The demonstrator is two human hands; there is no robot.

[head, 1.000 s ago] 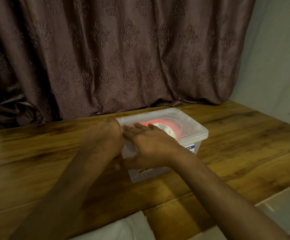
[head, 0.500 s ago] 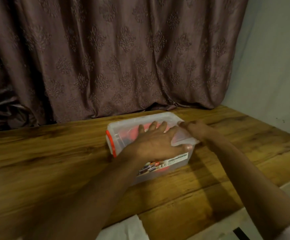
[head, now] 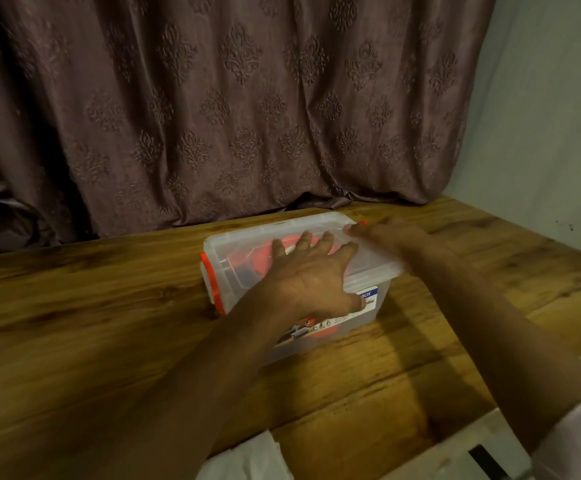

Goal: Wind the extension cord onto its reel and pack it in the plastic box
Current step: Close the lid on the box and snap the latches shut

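Reel: the orange reel [head: 268, 259] with the cord lies inside the plastic box, seen dimly through the clear lid; the cord itself I cannot tell apart.
Plastic box: the plastic box [head: 358, 315] stands on the worktop, near the back edge and a little right of the middle, with a printed label on its front wall.
Lid: the clear lid [head: 282, 230] sits on top of the box.
Latches: an orange latch [head: 209, 282] is at the left end; a bit of orange shows at the right end beside the right hand.
Left hand: the left hand [head: 311, 277] lies flat on the lid, fingers straight and spread, thumb down at the front edge.
Right hand: the right hand [head: 391, 233] is at the right end of the lid; its fingertips touch the corner, but the grip is not clear.
Worktop: the wooden worktop [head: 91, 323] is brown.
Behind: a patterned curtain [head: 230, 98] hangs at the back edge, a pale wall [head: 542, 116] at the right.
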